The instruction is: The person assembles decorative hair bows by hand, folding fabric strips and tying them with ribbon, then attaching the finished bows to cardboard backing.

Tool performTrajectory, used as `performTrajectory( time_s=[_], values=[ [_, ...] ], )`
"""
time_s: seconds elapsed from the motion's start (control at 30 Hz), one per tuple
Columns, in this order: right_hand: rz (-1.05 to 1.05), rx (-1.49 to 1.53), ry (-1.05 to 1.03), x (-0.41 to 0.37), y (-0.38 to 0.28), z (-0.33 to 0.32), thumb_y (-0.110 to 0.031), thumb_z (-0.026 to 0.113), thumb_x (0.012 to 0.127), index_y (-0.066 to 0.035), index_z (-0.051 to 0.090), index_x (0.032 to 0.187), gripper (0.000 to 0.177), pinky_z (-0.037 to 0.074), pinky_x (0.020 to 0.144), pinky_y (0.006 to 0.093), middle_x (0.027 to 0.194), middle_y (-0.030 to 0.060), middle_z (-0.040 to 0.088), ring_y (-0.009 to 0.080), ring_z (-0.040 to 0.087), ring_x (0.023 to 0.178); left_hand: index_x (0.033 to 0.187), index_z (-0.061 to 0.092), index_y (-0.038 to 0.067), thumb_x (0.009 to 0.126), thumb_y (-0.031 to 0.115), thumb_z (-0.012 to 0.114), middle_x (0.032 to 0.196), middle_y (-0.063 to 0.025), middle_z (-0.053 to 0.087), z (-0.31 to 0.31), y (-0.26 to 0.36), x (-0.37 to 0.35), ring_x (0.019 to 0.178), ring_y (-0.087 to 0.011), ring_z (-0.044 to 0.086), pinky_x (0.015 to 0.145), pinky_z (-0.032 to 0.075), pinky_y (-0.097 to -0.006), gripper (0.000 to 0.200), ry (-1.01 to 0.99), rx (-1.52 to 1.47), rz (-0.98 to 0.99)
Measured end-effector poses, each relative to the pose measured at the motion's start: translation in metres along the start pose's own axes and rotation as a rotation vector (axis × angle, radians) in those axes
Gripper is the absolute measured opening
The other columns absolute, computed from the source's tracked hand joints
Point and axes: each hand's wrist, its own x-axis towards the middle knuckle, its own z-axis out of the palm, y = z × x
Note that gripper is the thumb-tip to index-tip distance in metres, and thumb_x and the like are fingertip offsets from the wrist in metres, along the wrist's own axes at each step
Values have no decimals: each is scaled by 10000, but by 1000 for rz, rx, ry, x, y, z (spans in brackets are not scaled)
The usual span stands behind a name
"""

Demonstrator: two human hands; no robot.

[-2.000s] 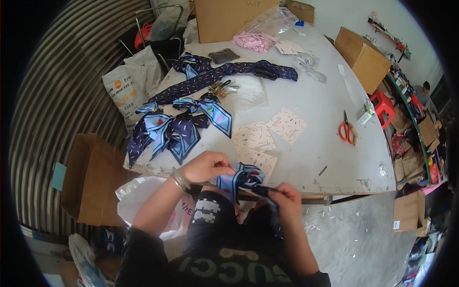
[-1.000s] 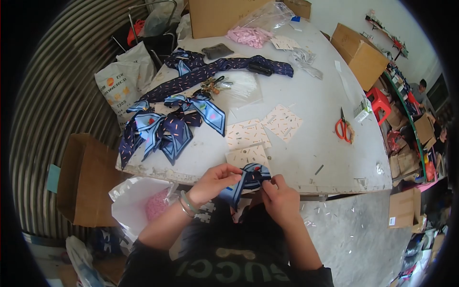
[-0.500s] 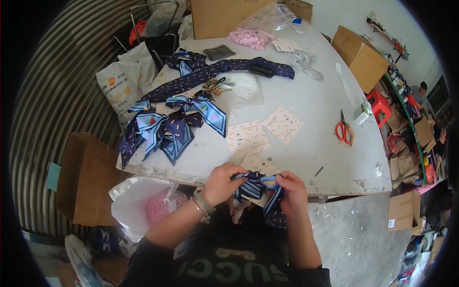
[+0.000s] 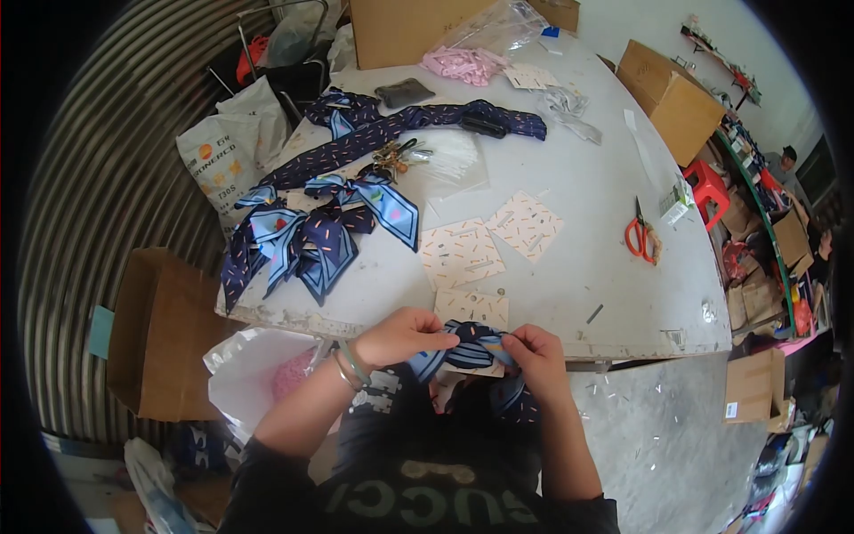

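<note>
The left hand [image 4: 402,338] is pinching one side of a navy and light-blue patterned scarf [image 4: 471,344] between thumb and fingers, while the right hand [image 4: 538,356] is pinching the other side, both closing on the cloth. The scarf is bunching between them at the near edge of a white table [image 4: 623,311], and a printed card [image 4: 476,304] is showing behind it. The table's near edge is looking chipped and stained. On its left side, bow-tied scarves [image 4: 307,236] are lying heaped, their tips pointing outward; beyond them a long navy scarf [image 4: 338,153] is stretching across, with keys [image 4: 396,158] and clear plastic sleeves [image 4: 449,165] lying near it. Two more printed cards [image 4: 525,225] are resting mid-table, and orange-handled scissors [image 4: 640,238] are lying to their right. Pink strips [image 4: 463,65] are sitting in front of a large cardboard box [image 4: 409,31] at the back. A corrugated metal wall [image 4: 89,196] is curving along the left, with an open carton [image 4: 169,338] standing beside it. On the right, a red stool [image 4: 704,191] is standing near crowded shelves [image 4: 756,196], a person [image 4: 785,167] is showing beyond them, and white scraps are littering the grey floor [image 4: 658,427].
</note>
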Motion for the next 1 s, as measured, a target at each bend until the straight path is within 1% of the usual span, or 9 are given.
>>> performTrajectory(
  time_s=[0.13,0.23,0.33,0.43,0.53,0.63,0.73,0.83,1.0],
  values=[
    [93,324,108,3,-7,-5,-102,597,892,-8,575,783,145,436,404,258,620,102,618,140,538,443,947,671,8,857,238,748,814,19,642,-2,8,-2,679,-31,538,599,418,-182,259,155,-114,-9],
    [126,398,125,-1,-6,-16,-121,583,897,-18,556,782,157,421,364,271,626,126,625,167,538,419,955,671,4,859,227,744,838,-1,664,-22,2,-9,718,-43,585,661,467,-187,254,250,-209,-7],
    [174,265,31,0,-9,-18,-132,604,891,-16,574,771,170,434,411,278,641,112,631,164,560,463,967,669,-2,882,227,719,844,-7,668,-22,4,-10,714,-48,592,656,472,-185,249,265,-239,-18],
    [59,-158,-51,-4,-15,-5,-154,625,892,-6,584,746,212,438,469,291,650,86,639,138,561,499,969,667,-5,914,228,679,848,-5,668,-11,12,-6,726,-53,599,669,480,-190,240,230,-312,-15],
    [21,-255,-88,-9,-24,6,-159,672,856,1,589,729,220,430,538,321,678,76,622,173,568,574,973,662,-10,920,184,647,869,-24,670,-5,10,0,740,-71,613,690,491,-203,201,217,-306,-25],
    [-506,-717,17,-9,-30,4,-140,684,816,-1,598,748,177,433,588,359,721,104,584,259,558,649,958,654,-7,909,145,628,866,-38,663,-4,3,3,757,-94,620,711,502,-228,161,177,-419,-48],
    [-890,-758,35,5,-43,5,-91,707,792,0,579,754,162,421,642,341,730,113,534,282,511,687,940,642,2,898,129,619,862,-45,655,2,3,2,772,-109,620,722,507,-249,136,181,-515,-10],
    [-1064,-809,-1,18,-61,7,-99,671,779,5,575,732,149,425,643,403,773,154,554,347,536,742,920,636,15,893,125,618,866,-43,650,-1,7,7,775,-113,612,725,505,-255,115,218,-506,-27],
    [-329,-479,-313,41,-19,-2,-111,686,817,-12,560,750,173,407,572,337,685,80,558,181,545,640,889,636,26,880,122,635,862,-12,636,6,16,9,776,-86,588,716,488,-234,96,211,-421,-17]
  ],
)
